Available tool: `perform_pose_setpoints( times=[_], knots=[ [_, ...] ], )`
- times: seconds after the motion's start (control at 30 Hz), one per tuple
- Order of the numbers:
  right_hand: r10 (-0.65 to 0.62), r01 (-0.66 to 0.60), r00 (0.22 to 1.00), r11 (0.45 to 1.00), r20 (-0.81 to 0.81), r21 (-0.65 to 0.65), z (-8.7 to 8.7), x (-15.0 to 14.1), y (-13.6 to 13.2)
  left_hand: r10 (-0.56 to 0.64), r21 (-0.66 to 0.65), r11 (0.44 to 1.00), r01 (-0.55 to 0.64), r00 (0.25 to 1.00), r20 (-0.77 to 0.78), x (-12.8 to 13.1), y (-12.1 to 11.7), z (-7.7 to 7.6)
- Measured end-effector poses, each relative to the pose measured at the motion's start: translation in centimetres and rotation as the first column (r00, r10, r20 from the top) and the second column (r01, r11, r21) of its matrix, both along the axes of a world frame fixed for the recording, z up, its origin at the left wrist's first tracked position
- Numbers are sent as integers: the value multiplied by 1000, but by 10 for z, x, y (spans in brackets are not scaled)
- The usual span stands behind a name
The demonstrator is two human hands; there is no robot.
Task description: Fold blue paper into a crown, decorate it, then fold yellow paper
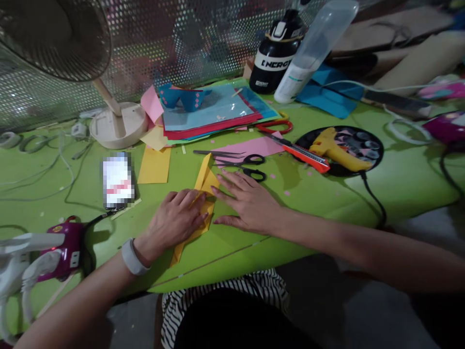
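Note:
A folded sheet of yellow paper [205, 183] lies slantwise near the table's front edge, part of its fold standing up. My left hand [174, 220] presses on its left side, fingers bent together and holding it down; some of the paper is hidden beneath. From the right, my right hand [250, 198] rests with its fingers spread, tips at the paper's right edge. Just beyond that hand are black-handled scissors [256, 159] and dark tweezers [207, 153], partly on a strip of pink paper [250, 146].
An orange utility knife [312, 159] and a yellow glue gun [337, 150] on a round black tray [378, 150] are to the right. Left are a phone [118, 180], a fan [116, 121] and a purple power strip [74, 247]. Colored sheets [218, 114] and a black bottle [271, 72] stand behind.

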State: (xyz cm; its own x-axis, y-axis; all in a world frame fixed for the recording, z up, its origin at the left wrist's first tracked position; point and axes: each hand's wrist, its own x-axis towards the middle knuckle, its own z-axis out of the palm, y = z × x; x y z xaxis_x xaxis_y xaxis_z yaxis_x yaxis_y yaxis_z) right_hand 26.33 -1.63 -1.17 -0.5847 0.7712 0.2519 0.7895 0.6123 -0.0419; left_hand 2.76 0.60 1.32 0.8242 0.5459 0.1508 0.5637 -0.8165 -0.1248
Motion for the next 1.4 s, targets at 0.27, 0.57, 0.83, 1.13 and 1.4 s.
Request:
perform_pose_setpoints(
  times=[0.27, 0.57, 0.83, 1.13, 1.4],
  knots=[
    [-204, 138, 969, 914, -138, -383, 34, 4, 27, 3, -5, 1000, -3, 1000, 0, -2, -1, -3],
    [-443, -11, 881, 339, -170, -941, 37, -25, 74, 7, -7, 1000, -7, 999, 52, -3, 0, -8],
    [-447, 18, 888, 268, -108, -963, 36, -10, 82, 3, 0, 1000, -3, 998, 57, -3, 0, -7],
    [-442, 30, 891, 290, -106, -957, 34, -10, 84, 15, 28, 999, -16, 1000, 20, -2, 0, -7],
    [-425, -34, 894, 250, -141, -968, 31, -3, 88, -1, -106, 994, 6, 999, 49, -10, 4, -2]
  ],
)
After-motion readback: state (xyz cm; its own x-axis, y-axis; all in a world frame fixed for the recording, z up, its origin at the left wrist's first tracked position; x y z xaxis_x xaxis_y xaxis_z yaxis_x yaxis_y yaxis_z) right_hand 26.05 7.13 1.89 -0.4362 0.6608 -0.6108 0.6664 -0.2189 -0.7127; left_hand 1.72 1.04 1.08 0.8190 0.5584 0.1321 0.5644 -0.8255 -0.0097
